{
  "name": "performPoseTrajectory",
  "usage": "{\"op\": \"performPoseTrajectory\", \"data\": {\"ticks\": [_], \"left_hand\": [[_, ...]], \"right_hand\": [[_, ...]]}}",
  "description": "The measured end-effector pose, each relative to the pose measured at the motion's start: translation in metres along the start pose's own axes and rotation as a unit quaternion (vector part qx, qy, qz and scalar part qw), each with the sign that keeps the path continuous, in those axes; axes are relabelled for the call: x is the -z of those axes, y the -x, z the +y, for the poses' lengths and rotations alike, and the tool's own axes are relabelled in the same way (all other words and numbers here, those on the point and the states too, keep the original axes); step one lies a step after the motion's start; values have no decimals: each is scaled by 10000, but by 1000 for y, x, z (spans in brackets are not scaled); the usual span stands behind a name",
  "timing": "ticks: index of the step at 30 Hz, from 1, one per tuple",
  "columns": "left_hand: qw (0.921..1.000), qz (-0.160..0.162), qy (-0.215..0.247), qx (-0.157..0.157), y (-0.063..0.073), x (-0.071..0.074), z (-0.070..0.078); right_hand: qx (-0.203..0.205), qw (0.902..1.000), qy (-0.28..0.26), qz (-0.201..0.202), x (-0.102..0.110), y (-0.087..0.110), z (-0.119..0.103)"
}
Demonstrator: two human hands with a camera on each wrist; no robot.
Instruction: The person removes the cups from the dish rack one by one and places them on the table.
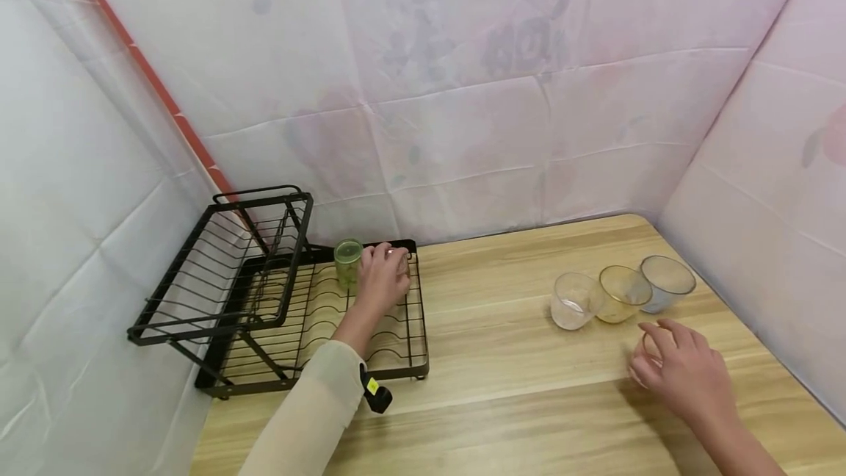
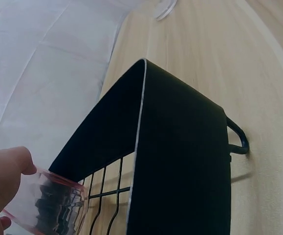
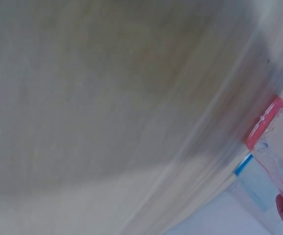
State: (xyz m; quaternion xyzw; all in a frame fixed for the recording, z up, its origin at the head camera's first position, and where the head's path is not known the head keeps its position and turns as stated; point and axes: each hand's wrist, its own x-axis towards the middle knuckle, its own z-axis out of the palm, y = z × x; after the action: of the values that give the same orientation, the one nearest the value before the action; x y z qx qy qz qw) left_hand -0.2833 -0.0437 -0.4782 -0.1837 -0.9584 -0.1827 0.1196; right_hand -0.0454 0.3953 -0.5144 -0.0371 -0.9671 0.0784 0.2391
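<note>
My left hand [image 1: 383, 278] reaches over the back right corner of the black dish rack [image 1: 424, 347]. It grips a clear glass with a pinkish rim [image 2: 58, 205], which the left wrist view shows tilted beside the rack's side wall. Just left of these fingers, a green glass [image 1: 347, 267] stands on the rack's lower tier. At the right of the wooden table [image 1: 496, 373], my right hand [image 1: 690, 369] holds a pink-tinted glass [image 3: 273, 147], its thick base showing pink in the right wrist view. In the head view the fingers hide most of that glass.
In front of the right hand, three glasses stand in a row: clear [image 1: 570, 307], yellow [image 1: 617, 300] and blue-grey [image 1: 666, 281]. The rack's raised upper tier [image 1: 221, 255] is left of the left hand. Cloth-covered walls [image 1: 463, 131] border the table.
</note>
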Motion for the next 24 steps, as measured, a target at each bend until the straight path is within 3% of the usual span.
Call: {"op": "performPoseTrajectory", "data": {"ticks": [3,9,13,24], "left_hand": [[10000,-27,76,-24,5,2,0],[9989,-297,290,216,17,9,0],[9987,-281,322,283,25,13,0],[9985,-247,332,363,40,16,2]], "right_hand": [[-105,9999,22,102,-2,-2,11],[-344,9992,-120,170,-5,-12,28],[-532,9984,-156,135,-8,-19,34],[-944,9929,-46,-718,-12,-34,52]]}}
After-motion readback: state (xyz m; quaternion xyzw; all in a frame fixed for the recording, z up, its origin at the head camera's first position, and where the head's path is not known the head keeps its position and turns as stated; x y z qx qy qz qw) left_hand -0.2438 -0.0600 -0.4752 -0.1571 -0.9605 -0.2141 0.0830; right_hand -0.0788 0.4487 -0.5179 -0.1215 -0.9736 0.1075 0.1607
